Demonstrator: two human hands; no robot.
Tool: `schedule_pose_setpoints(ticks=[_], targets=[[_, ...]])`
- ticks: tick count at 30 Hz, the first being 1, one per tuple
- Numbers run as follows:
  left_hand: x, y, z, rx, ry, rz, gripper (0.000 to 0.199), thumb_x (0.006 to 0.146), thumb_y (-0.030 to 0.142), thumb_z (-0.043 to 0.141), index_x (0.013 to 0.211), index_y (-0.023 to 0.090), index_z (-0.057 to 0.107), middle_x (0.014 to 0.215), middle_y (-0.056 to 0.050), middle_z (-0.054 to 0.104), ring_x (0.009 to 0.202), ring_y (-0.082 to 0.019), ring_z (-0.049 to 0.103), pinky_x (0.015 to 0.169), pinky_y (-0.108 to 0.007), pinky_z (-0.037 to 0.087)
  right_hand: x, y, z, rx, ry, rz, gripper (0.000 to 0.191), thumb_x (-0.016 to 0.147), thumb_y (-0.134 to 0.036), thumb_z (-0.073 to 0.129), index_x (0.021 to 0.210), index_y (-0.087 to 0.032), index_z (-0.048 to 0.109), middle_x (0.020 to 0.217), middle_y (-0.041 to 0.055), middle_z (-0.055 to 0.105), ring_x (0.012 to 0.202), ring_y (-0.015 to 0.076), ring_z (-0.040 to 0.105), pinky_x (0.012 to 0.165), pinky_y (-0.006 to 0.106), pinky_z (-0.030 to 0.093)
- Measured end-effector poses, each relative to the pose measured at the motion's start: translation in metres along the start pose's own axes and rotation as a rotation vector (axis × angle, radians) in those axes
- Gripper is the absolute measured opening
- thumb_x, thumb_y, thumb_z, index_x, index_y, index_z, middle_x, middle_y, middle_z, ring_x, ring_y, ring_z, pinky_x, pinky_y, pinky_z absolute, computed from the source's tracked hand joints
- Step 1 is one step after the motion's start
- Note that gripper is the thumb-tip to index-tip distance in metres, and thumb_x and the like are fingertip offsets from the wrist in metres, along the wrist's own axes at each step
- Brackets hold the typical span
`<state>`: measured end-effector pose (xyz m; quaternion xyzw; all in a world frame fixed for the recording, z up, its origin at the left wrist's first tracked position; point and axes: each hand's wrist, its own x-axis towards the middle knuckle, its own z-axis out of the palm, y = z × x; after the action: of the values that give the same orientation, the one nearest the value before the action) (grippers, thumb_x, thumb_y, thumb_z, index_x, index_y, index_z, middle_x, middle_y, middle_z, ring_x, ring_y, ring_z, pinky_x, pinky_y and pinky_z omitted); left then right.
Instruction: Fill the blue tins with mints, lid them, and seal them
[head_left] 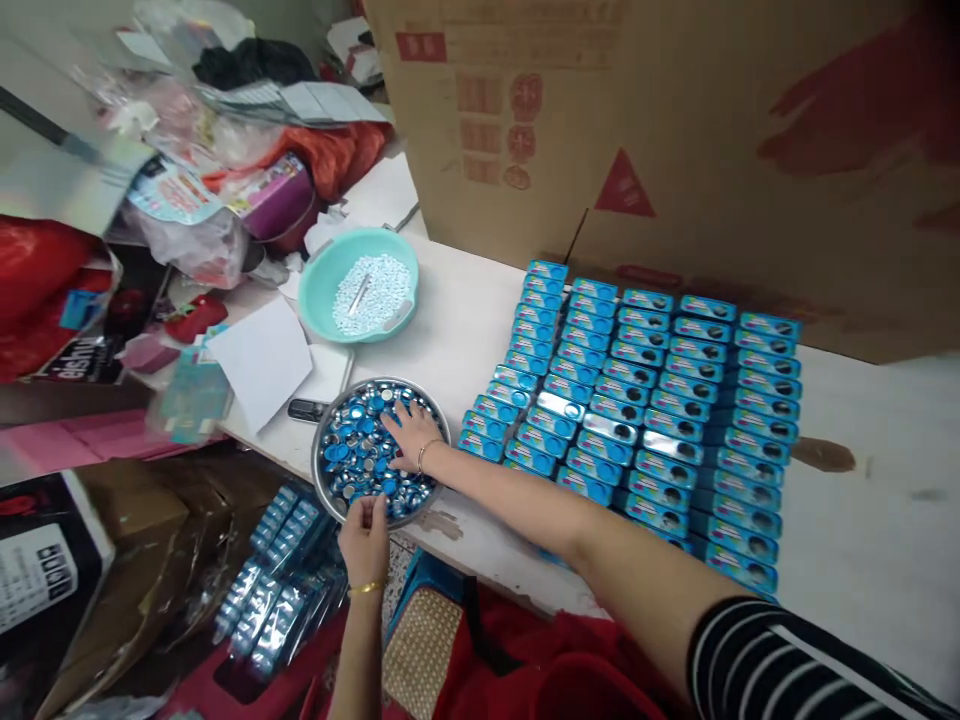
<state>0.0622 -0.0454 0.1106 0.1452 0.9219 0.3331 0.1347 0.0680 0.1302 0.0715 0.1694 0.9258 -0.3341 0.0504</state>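
Note:
A round metal bowl (318, 462) full of small blue and silver round pieces (360, 425) sits at the table's front edge. My right hand (411, 434) reaches into it from the right, fingers spread over the pieces. At the bowl's near rim is my left hand (365, 530), its fingers pinched together; whatever they hold is too small to make out. Several rows of small blue boxes (600, 400) stand on the table to the right of the bowl. Behind the bowl, a turquoise basin (315, 300) contains many small pale pieces (382, 285) and a metallic stick-like object (360, 293).
A large cardboard box (540, 130) stands behind the table (885, 540). White paper (264, 362) and a dark object (306, 410) lie left of the bowl. Bags and clutter fill the back left. Wrapped blue packs (270, 610) are below the table's edge.

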Motion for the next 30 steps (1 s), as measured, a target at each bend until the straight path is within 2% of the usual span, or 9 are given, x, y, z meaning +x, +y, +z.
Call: schedule_pose_setpoints(ticks=[3,6,9,12,16,19,22,27,30], targets=[[-0.006,-0.016,0.007,-0.035,-0.068,-0.026,0.04,0.076,0.058,0.056,0.069,0.018,0.059,0.058,0.001,0.057,0.054,-0.013,0.053,0.054,-0.024,0.044,0.023,-0.005,0.02,-0.107,0.009,0.004,0.095,0.064,-0.056,0.075,0.142,-0.021,0.034,0.151,0.0202,0.025,0.133,0.0454,0.024,0.099,0.058,0.033],[-0.008,-0.03,0.014,-0.045,-0.129,-0.022,0.039,0.079,0.056,0.055,0.07,0.018,0.059,0.06,0.001,0.058,0.056,-0.013,0.053,0.055,-0.023,0.044,0.027,-0.005,0.032,-0.123,0.01,-0.005,0.077,0.071,-0.056,0.068,0.134,-0.022,0.042,0.141,0.0179,0.037,0.128,0.041,0.03,0.093,0.055,0.039],[-0.004,-0.039,0.016,-0.015,-0.15,-0.025,0.038,0.081,0.055,0.053,0.072,0.019,0.06,0.063,0.0,0.059,0.057,-0.013,0.053,0.058,-0.022,0.044,0.028,-0.004,0.04,0.042,-0.052,0.026,0.053,0.078,-0.037,0.064,0.127,-0.023,0.048,0.134,0.0154,0.044,0.122,0.0355,0.035,0.089,0.053,0.044],[-0.002,-0.041,0.016,0.059,-0.149,-0.042,0.037,0.081,0.055,0.053,0.072,0.02,0.061,0.063,0.0,0.06,0.057,-0.013,0.054,0.057,-0.022,0.042,0.031,-0.003,0.044,0.268,-0.099,0.07,0.039,0.078,-0.019,0.06,0.117,-0.022,0.056,0.127,0.0148,0.051,0.121,0.035,0.037,0.089,0.053,0.044],[-0.004,-0.041,0.015,0.075,-0.164,-0.012,0.034,0.081,0.052,0.054,0.072,0.02,0.062,0.061,0.001,0.06,0.056,-0.013,0.054,0.056,-0.023,0.041,0.033,-0.001,0.039,0.54,-0.082,0.145,0.021,0.076,-0.014,0.059,0.096,-0.021,0.065,0.118,0.0118,0.058,0.116,0.0326,0.046,0.095,0.05,0.041],[-0.004,-0.036,0.014,-0.03,-0.164,-0.016,0.034,0.081,0.051,0.056,0.071,0.019,0.061,0.061,0.001,0.058,0.057,-0.013,0.053,0.057,-0.023,0.043,0.03,-0.001,0.032,0.789,-0.034,0.238,0.014,0.078,-0.019,0.059,0.09,-0.021,0.065,0.107,0.0064,0.063,0.107,0.0257,0.055,0.095,0.039,0.043],[0.002,-0.024,0.017,-0.208,-0.1,-0.064,0.035,0.081,0.052,0.057,0.078,0.018,0.06,0.067,-0.001,0.059,0.061,-0.013,0.055,0.059,-0.024,0.047,0.022,-0.003,0.024,1.101,-0.012,0.375,0.017,0.083,-0.03,0.054,0.093,-0.019,0.063,0.091,0.0025,0.066,0.091,0.0195,0.061,0.085,0.032,0.049],[0.007,0.006,0.028,-0.394,-0.031,-0.051,0.048,0.081,0.051,0.059,0.113,0.017,0.053,0.096,-0.007,0.061,0.074,-0.014,0.06,0.066,-0.027,0.052,0.001,-0.009,0.013,1.588,-0.069,0.554,0.026,0.084,-0.033,0.047,0.094,-0.015,0.062,0.075,0.0029,0.066,0.067,0.0161,0.063,0.066,0.03,0.053],[0.004,0.016,0.037,-0.415,-0.039,-0.018,0.047,0.079,0.048,0.063,0.113,0.017,0.052,0.097,-0.007,0.061,0.076,-0.014,0.061,0.07,-0.028,0.052,-0.01,-0.014,0.011,1.774,-0.065,0.638,0.022,0.08,-0.034,0.053,0.088,-0.016,0.062,0.067,0.0014,0.064,0.056,0.0147,0.06,0.058,0.029,0.052]])
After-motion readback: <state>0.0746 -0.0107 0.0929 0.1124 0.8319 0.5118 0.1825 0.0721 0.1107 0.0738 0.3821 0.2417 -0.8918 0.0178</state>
